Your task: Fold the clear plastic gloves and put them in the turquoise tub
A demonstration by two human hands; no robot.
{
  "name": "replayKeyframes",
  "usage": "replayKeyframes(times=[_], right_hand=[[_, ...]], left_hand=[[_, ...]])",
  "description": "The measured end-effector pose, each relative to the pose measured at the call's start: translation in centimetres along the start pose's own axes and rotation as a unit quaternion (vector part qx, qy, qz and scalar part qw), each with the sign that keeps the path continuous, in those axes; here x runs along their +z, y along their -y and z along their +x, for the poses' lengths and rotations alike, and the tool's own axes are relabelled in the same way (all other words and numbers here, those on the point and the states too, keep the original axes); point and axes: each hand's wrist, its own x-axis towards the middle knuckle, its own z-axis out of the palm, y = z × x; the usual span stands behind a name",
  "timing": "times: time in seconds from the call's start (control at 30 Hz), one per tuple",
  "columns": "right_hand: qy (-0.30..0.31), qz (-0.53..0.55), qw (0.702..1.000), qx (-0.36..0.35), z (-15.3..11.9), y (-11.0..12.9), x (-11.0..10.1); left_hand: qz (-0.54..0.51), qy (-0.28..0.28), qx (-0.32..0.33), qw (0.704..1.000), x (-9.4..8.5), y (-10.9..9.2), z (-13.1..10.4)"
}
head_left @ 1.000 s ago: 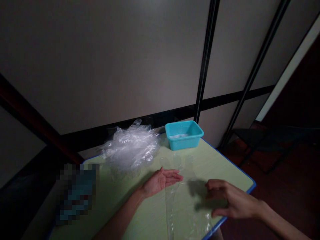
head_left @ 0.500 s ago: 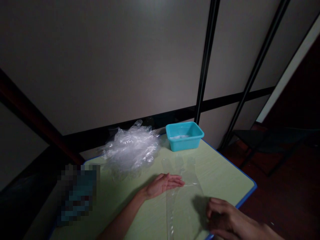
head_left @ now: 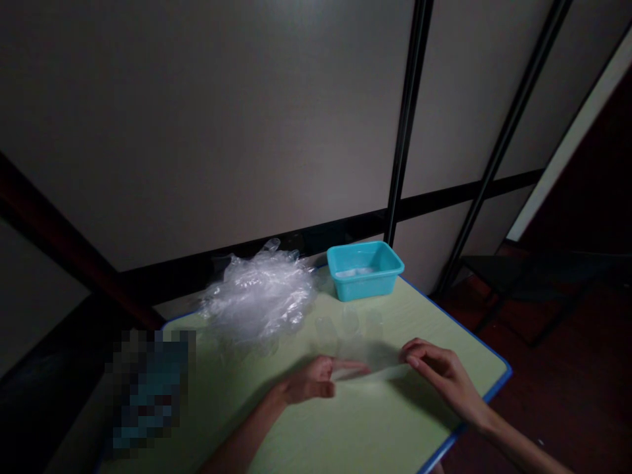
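A clear disposable plastic glove (head_left: 351,322) lies on the pale green table, its finger ends pointing toward the back. My left hand (head_left: 309,380) rests across it from the left, with fingers stretched out at the fold and the thumb apart. On the right, my right hand (head_left: 439,372) pinches the lower part of the glove between thumb and fingers. That part is folded up over the glove's middle, and the film is blurred there. Behind my left hand sits a heap of clear plastic gloves (head_left: 261,293).
A turquoise plastic basin (head_left: 366,287) with something white inside stands at the table's back corner. The green table (head_left: 316,438) has a blue edge. Wardrobe panels (head_left: 247,131) rise behind it. A pixelated item (head_left: 153,388) lies at left, and a dark chair (head_left: 533,283) stands at right.
My right hand has moved up and away from the near edge, bringing the glove's lower part with it into a fold. My left hand has stayed nearly in place, its thumb now apart.
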Motion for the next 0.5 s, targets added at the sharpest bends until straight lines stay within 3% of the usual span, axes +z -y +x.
replayKeyframes(times=[0.07,0.13,0.23,0.5], right_hand=[[0.054,-0.037,0.997,-0.044,-0.6,-0.2,-0.2],[0.150,-0.094,0.981,-0.085,-1.3,-0.6,-0.6],[0.244,-0.176,0.950,-0.085,-1.8,-1.5,-1.4],[0.250,-0.224,0.942,-0.004,-0.9,-2.1,-2.0]], left_hand=[[0.037,0.027,0.022,0.999,-0.1,0.1,0.0],[0.069,0.027,0.037,0.997,-0.1,0.3,0.0],[0.098,0.035,0.052,0.993,-0.1,0.5,-0.1],[0.169,0.070,0.105,0.978,0.4,0.0,-0.1]])
